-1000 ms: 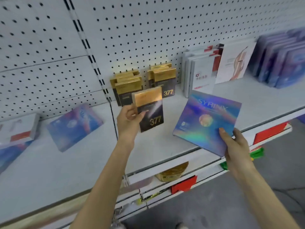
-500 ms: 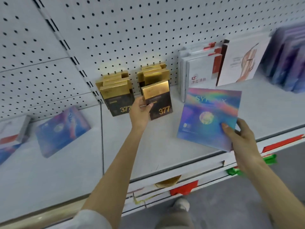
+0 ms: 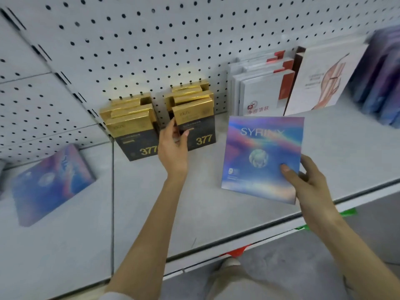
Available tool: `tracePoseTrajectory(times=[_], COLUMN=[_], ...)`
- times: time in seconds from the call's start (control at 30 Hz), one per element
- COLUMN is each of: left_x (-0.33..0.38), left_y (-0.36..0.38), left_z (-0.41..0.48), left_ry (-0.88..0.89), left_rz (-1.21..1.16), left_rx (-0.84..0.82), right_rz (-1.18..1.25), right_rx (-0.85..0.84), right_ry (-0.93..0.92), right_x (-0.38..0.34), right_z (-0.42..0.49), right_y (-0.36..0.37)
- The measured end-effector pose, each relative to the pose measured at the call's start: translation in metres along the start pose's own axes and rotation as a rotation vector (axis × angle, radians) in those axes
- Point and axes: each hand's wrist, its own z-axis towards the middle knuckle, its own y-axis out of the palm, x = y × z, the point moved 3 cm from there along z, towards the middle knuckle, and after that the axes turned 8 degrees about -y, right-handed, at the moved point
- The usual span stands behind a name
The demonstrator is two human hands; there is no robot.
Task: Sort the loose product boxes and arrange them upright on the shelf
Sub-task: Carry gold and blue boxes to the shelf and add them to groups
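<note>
My left hand (image 3: 174,148) grips the left edge of a black-and-gold "377" box (image 3: 198,124), which stands upright on the white shelf (image 3: 151,213) at the front of the right-hand row of gold boxes. A second row of the same boxes (image 3: 132,128) stands just to its left. My right hand (image 3: 307,180) holds a holographic "SYRINX" box (image 3: 262,156) by its lower right corner, above the shelf in front of the white boxes. Another holographic box (image 3: 52,182) lies flat on the shelf at the left.
White boxes with red corners (image 3: 262,92) and a white box with a hand drawing (image 3: 324,81) stand against the pegboard (image 3: 151,40). Purple boxes (image 3: 383,79) stand at the far right. The shelf's front edge (image 3: 259,239) runs diagonally; below it is grey floor.
My left hand carried the 377 box back to the right-hand gold row and stood it on the shelf at the front. My right hand kept the SYRINX box almost in place.
</note>
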Motion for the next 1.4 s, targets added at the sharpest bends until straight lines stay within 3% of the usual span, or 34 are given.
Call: tracePoseTrajectory(times=[0.5, 0.7, 0.77, 0.87, 1.03, 1.4], left_x=[-0.001, 0.007, 0.015, 0.028, 0.068, 0.171], left_y=[0.006, -0.003, -0.005, 0.013, 0.066, 0.247], left_z=[-0.003, -0.039, -0.064, -0.102, -0.169, -0.323], left_ry=[-0.086, -0.328, -0.318, -0.294, -0.307, -0.342], left_rz=[0.024, -0.066, -0.071, -0.075, -0.134, -0.178], left_rx=[0.090, -0.024, -0.066, -0.289, -0.509, -0.652], right_rz=[-0.005, 0.058, 0.084, 0.133, 0.194, 0.056], right_rx=[0.025, -0.001, -0.003, -0.014, -0.018, -0.027], right_ry=[-0.010, 0.038, 0.056, 0.079, 0.085, -0.005], right_x=[0.004, 0.011, 0.014, 0.018, 0.018, 0.005], right_z=[0.016, 0.019, 0.021, 0.025, 0.037, 0.086], right_y=[-0.005, -0.015, -0.023, -0.042, -0.105, -0.360])
